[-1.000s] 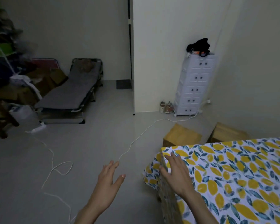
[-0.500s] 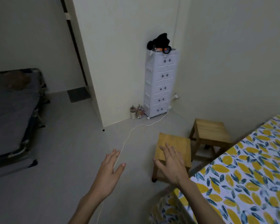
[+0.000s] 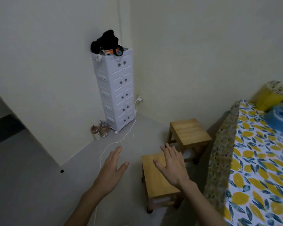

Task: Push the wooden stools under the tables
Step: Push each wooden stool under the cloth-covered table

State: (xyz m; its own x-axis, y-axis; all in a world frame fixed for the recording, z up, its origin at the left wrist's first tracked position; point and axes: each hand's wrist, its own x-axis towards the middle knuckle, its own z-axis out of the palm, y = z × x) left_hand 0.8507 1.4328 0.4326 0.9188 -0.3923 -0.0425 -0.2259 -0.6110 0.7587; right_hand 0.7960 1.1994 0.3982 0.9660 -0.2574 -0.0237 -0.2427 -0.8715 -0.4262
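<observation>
Two wooden stools stand on the grey floor beside a table (image 3: 258, 160) covered in a lemon-print cloth. The near stool (image 3: 155, 181) is just left of the table's edge; the far stool (image 3: 189, 132) stands beyond it, close to the wall. My right hand (image 3: 171, 163) hovers open above the near stool's seat, fingers spread. Left of that stool my left hand (image 3: 112, 168) is open over the floor and holds nothing.
A tall white drawer tower (image 3: 115, 90) with a black bag on top fills the corner, bottles (image 3: 99, 131) at its foot. A white cable (image 3: 111, 144) runs across the floor from a wall socket. A blue item (image 3: 279, 117) and a yellow bag (image 3: 269, 97) lie on the table.
The view has swung right and closer to the stools. My right hand left the table corner and now hovers over the near stool; the cot has gone out of view.
</observation>
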